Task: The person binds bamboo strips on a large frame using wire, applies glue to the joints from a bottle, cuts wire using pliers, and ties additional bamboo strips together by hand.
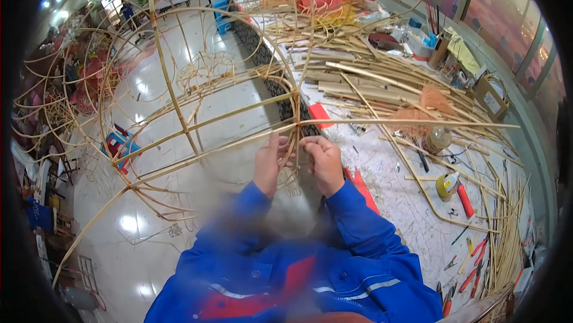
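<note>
A large open frame of bent bamboo strips (230, 145) stands in front of me. Several strips cross and are bound together at a joint (298, 123) just above my hands. My left hand (271, 165) is beside the strips below this joint, its palm turned inward and its fingers loosely curved and apart. To the right, my right hand (323, 160) is closed, with thumb and forefinger pinched close to the hanging strip ends. What lies in that pinch is too small to make out. One long strip runs across the joint and sticks out over the table.
On my right, a long white table (382, 174) bears piled bamboo strips (358, 84), a clear jar (439, 140), a yellow-labelled bottle (446, 185) and red-handled pliers (470, 278). Blue stools (222, 17) stand on the shiny floor. More bamboo frames (77, 78) fill the far left.
</note>
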A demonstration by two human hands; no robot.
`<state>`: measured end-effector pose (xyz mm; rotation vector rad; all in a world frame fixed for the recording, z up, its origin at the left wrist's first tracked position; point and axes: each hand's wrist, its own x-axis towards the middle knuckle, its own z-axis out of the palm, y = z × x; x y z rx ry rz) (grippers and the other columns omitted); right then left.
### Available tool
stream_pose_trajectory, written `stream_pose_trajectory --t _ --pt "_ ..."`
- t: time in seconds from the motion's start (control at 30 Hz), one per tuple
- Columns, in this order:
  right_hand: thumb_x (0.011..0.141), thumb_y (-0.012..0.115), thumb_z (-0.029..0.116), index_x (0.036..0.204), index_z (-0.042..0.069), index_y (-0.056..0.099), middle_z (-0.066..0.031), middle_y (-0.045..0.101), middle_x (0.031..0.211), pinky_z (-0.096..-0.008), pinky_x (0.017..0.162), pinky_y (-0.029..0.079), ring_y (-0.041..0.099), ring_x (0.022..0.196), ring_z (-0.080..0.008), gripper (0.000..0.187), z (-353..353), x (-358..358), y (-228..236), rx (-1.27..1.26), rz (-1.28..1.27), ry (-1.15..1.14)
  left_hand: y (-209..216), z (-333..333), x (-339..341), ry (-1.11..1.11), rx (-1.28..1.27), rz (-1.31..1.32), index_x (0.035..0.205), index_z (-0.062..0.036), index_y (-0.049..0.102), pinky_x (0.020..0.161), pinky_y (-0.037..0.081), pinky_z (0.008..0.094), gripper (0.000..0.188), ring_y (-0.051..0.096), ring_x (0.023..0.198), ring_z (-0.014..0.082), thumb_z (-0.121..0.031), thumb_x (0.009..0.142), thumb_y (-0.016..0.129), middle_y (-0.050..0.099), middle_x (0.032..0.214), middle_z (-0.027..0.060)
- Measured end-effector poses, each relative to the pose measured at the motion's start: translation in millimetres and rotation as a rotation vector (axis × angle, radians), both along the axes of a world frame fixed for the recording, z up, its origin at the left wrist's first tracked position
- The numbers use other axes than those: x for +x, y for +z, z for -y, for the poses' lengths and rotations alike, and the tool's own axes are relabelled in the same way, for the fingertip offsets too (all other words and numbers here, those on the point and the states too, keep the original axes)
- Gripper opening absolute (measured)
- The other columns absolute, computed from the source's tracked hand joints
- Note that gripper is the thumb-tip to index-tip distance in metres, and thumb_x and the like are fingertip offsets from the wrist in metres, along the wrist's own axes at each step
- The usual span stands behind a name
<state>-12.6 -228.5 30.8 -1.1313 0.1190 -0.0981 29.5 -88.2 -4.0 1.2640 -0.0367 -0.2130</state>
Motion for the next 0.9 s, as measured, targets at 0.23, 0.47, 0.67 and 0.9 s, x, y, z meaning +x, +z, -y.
stream_pose_trajectory --t 0.23,0.47,0.67,0.9 --pt "0.091 0.053 0.013 0.098 0.001 0.064 0.0048 0.052 0.058 -0.0201 0.039 0.031 0.041 0.042 -0.0025 0.018 1 3 -5 -0.095 0.035 -0.017 4 14 4 0.065 0.159 0.002 0.101 0.0015 0.063 0.053 0.048 0.0233 0.060 0.061 0.069 0.0116 -0.057 0.093 0.054 0.066 0.085 0.0071" --pt "0.090 0.050 0.005 0.095 -0.005 0.065 -0.0056 0.064 0.078 -0.0224 0.058 0.047 0.057 0.065 -0.0081 0.018 -11 6 -13 -0.028 0.057 -0.080 4 19 6 0.111 0.016 0.004 0.093 -0.0027 0.060 0.046 0.041 0.0191 0.045 0.057 0.056 0.0068 -0.048 0.094 0.059 0.063 0.074 0.0029" --pt "0.090 0.050 0.004 0.097 -0.006 0.064 -0.0070 0.064 0.078 -0.0243 0.061 0.049 0.059 0.067 -0.0101 0.019 -10 5 -5 0.013 0.082 -0.068 15 17 6 0.142 0.034 -0.004 0.094 -0.0033 0.058 0.045 0.041 0.0182 0.045 0.056 0.055 0.0055 -0.048 0.094 0.059 0.062 0.073 0.0024" --pt "0.091 0.052 0.009 0.097 -0.003 0.066 0.0015 0.059 0.069 -0.0205 0.053 0.040 0.049 0.059 -0.0032 0.020 -17 9 -21 -0.093 0.157 -0.139 17 14 2 0.162 0.067 0.029 0.094 -0.0037 0.058 0.046 0.042 0.0182 0.045 0.056 0.054 0.0059 -0.049 0.094 0.059 0.063 0.073 0.0030"
